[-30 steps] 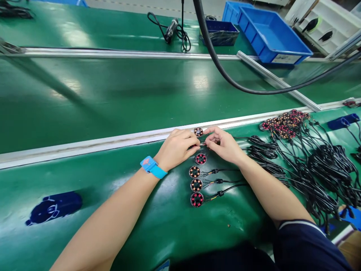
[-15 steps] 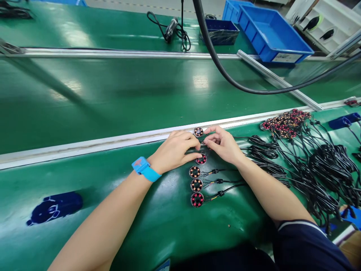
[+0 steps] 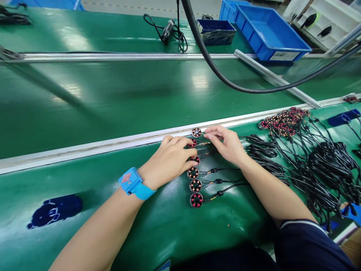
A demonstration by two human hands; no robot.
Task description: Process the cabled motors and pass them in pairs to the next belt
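Several ring-shaped motor stators with copper or red windings stand in a column on the green bench, their thin wires running right into black cables. My left hand (image 3: 175, 158), with a blue wrist strap (image 3: 137, 184), has its thumb and a finger closed on a red stator (image 3: 196, 161). Its other fingertips touch the red stator (image 3: 192, 143) above. My right hand (image 3: 225, 143) pinches by the wires of the topmost stator (image 3: 196, 132); its fingertips partly hide them. Below my left hand lie a copper stator (image 3: 193, 173), another copper stator (image 3: 195, 185) and a red stator (image 3: 196, 200).
On the right lie a heap of stators (image 3: 284, 120) and bundled black cables (image 3: 328, 165). A white rail (image 3: 84, 153) runs behind my hands. A thick black cable (image 3: 225, 79) hangs ahead. Blue bins (image 3: 270, 32) stand at the back; a dark blue bear-shaped piece (image 3: 58, 210) lies left.
My left hand has drawn back slightly left and down from the wires onto the stators. The right fingertips have moved up a little, beside the topmost stator.
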